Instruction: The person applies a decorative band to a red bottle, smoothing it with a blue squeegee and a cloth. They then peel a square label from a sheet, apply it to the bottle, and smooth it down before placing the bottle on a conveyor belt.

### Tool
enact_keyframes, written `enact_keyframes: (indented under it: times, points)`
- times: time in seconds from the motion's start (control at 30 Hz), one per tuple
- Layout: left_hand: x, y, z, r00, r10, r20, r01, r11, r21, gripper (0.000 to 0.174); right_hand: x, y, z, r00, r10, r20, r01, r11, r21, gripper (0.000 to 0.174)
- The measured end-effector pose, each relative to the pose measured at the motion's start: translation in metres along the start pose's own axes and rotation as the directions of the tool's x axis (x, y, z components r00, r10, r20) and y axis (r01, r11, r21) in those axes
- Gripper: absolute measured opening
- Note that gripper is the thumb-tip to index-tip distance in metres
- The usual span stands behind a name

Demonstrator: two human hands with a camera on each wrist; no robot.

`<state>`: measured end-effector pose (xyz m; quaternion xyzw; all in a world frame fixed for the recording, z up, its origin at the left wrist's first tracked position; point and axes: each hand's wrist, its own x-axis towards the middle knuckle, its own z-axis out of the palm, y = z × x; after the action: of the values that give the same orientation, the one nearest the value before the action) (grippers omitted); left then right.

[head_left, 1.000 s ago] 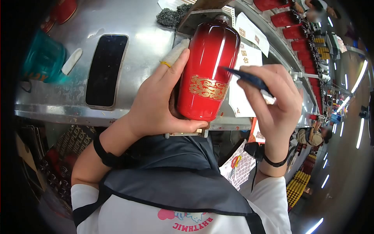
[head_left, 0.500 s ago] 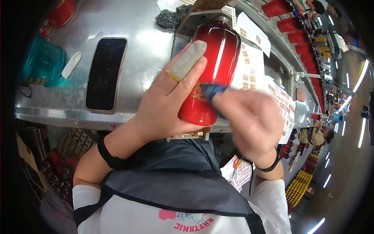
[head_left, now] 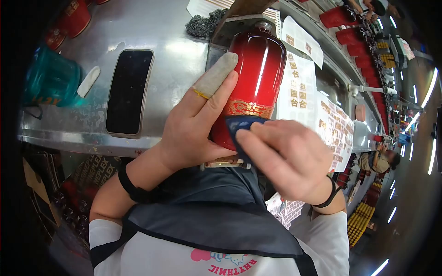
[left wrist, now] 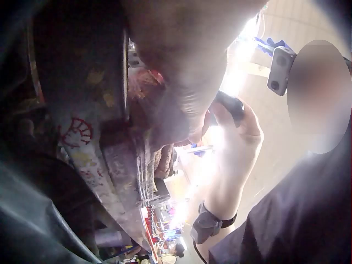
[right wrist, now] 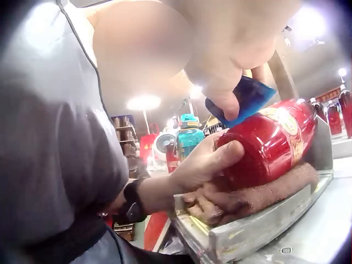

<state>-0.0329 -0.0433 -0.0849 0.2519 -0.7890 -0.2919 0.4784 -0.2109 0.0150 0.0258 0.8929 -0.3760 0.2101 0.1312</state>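
Observation:
A glossy red glass bottle (head_left: 260, 69), dark toward its neck, lies on its side with its neck pointing away from me. A gold patterned decal (head_left: 251, 108) bands its lower part. My left hand (head_left: 191, 122) grips the bottle from the left, thumb at the base and fingers along its side; a cloth finger cover (head_left: 215, 76) tied with a yellow band sits on one finger. Between thumb and fingers, my right hand (head_left: 290, 154) pinches a flat blue scraper (head_left: 239, 126), its edge at the decal's lower border. From the right wrist view, the blue scraper (right wrist: 250, 99) tilts over the bottle.
Brown cloth (right wrist: 275, 192) pads a metal cradle (right wrist: 247, 234) under the bottle. To the left lie a phone (head_left: 130, 92), a white finger cover (head_left: 89, 81) and a teal container (head_left: 50, 73). Printed decal sheets (head_left: 299, 87) lie to the right; dark steel wool (head_left: 206, 24) sits behind.
My right hand has swept the blue scraper from the bottle's right side across to the decal's lower edge. The left fingers have shifted further over the bottle, and the bottle has turned slightly.

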Motion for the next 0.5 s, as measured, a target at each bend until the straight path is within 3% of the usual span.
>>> enact_keyframes:
  times: [0.1,0.17,0.23,0.3,0.37,0.5]
  points:
    - [0.000,0.005,-0.001,0.999,-0.035,-0.002,0.035,0.999,-0.012,0.101,0.002,0.002,-0.002,0.998,0.059,0.019,-0.058,0.998,-0.016,0.041]
    - [-0.002,0.003,-0.002,0.998,-0.047,0.040,0.046,0.999,0.020,0.101,0.001,0.002,0.003,1.000,-0.020,-0.011,0.020,0.999,-0.049,0.043]
    - [0.000,0.006,-0.003,0.998,-0.050,0.022,0.050,0.999,0.018,0.102,0.002,0.005,0.000,0.999,0.035,-0.009,-0.035,0.999,0.022,0.041]
    - [0.000,0.006,-0.002,0.999,-0.052,0.006,0.052,0.999,0.008,0.103,0.002,0.007,-0.004,0.996,0.077,0.040,-0.075,0.996,-0.056,0.035]
    - [-0.002,0.001,-0.003,0.999,-0.047,0.026,0.047,0.999,0.019,0.105,0.000,-0.004,0.003,1.000,-0.002,-0.007,0.002,1.000,-0.017,0.031]
    - [-0.004,0.002,-0.004,0.993,-0.102,0.067,0.104,0.994,-0.018,0.108,0.000,-0.002,-0.008,0.997,0.058,0.044,-0.063,0.993,0.102,0.032]
